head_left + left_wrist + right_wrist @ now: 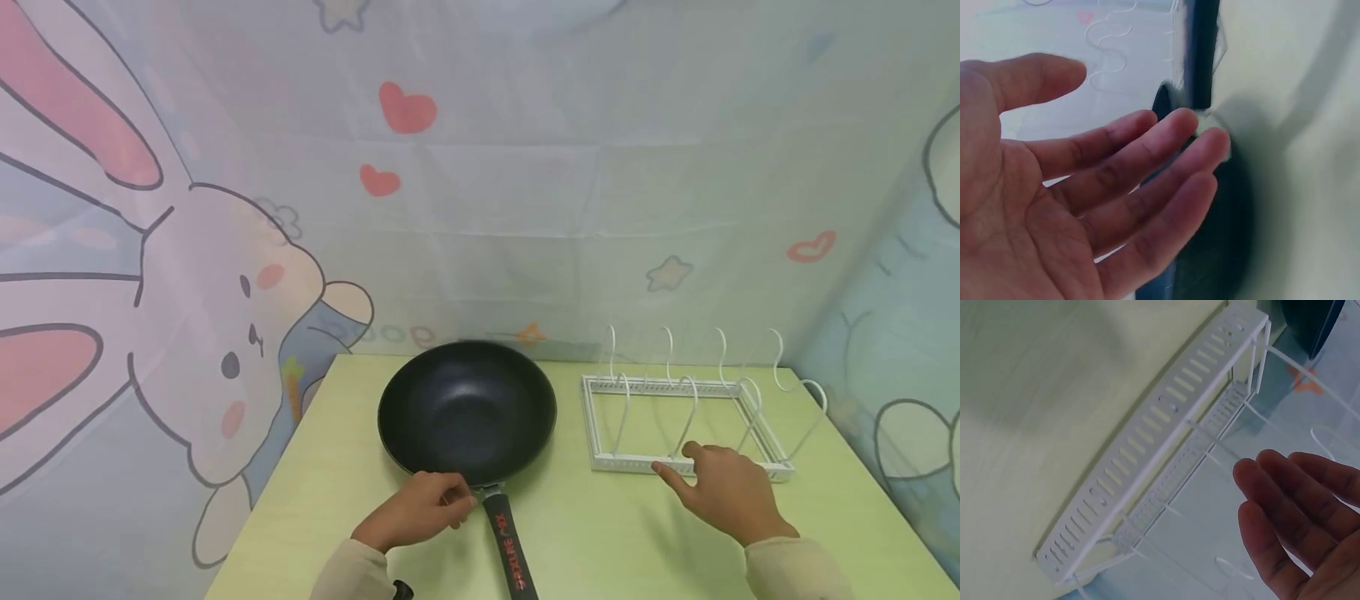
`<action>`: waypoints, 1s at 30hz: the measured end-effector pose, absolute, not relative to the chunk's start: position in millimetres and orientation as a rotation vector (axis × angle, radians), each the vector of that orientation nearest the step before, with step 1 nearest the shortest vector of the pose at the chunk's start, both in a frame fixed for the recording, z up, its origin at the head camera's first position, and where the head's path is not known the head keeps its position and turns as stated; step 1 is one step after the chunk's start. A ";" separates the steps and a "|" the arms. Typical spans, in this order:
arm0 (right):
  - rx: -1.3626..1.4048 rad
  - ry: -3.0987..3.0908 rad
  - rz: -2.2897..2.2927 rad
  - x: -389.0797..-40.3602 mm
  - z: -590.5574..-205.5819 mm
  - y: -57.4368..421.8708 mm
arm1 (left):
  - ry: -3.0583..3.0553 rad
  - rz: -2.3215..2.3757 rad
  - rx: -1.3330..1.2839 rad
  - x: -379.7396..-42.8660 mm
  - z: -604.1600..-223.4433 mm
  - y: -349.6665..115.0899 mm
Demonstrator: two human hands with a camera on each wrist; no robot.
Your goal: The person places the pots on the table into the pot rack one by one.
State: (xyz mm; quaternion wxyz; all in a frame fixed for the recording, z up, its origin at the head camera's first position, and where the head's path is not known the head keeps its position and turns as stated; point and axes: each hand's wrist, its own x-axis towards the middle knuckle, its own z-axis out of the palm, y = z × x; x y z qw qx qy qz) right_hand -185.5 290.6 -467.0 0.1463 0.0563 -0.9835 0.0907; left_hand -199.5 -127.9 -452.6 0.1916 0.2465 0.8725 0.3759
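A black wok [468,408] stands on the table, its dark handle [510,546] with red lettering pointing toward the front edge. Just left of where handle meets pan hovers my left hand [420,508]; in the left wrist view its fingers [1141,150] are loosely bent with nothing in them. To the right of the wok is a white wire rack [690,462] with several upright curved hooks. My right hand [727,492] is at the rack's front rail, thumb apart from the fingers. The right wrist view shows its relaxed fingers [1297,506] beside the rack's slotted rail, holding nothing.
The pale yellow-green table [600,542] carries both things. Behind it and at both sides hangs a cloth backdrop [525,208] printed with a rabbit, hearts and stars. The rack's hooks stand up near the back cloth.
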 end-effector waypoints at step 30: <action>0.271 -2.887 0.457 -175.1 -465.0 250.6 | 1.581 2.067 0.027 -170.7 -523.9 -68.8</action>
